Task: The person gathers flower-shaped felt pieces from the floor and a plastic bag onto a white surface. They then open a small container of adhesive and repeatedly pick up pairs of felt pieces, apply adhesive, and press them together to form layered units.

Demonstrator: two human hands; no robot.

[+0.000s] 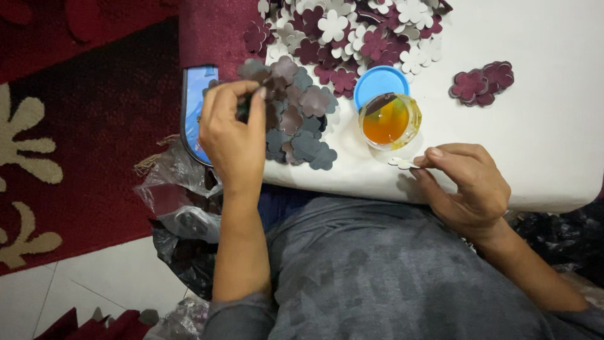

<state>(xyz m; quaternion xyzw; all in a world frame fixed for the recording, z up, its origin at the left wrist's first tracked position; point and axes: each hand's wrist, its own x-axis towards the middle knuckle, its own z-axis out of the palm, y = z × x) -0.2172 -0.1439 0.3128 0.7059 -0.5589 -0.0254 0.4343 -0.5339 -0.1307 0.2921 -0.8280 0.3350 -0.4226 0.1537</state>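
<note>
1. Left of the glue jar [389, 119], off the white table [541, 126] edge: red carpet with cream pattern [75, 126], white floor tile below it, crumpled clear plastic bags [179, 195] near the table corner.
2. Blue-rimmed flat item [194, 113] sits at the table's left edge, partly under the left hand; cannot tell what it is.
3. Left hand [234, 135]: fingers curled, thumb and forefinger pinched together on a dark flower cutout at the top of the grey-brown flower pile [299, 126]. The pinched piece is mostly hidden by the fingers.
4. That pile lies just left of the jar: flat flower shapes, overlapping, grey and brown sides up.
5. Behind the jar: big heap of maroon and cream flower cutouts [352, 31], spilling to the table's far edge.
6. Jar: clear, open, amber liquid inside. Blue lid [376, 83] touches its far-left side, lying flat.
7. Right hand [469, 186]: just right of and nearer than the jar, thumb and forefinger pinching a small cream flower cutout [402, 164], held just in front of the jar.
8. Far right of the jar: small stack of maroon flowers [481, 83], well apart from everything else.
</note>
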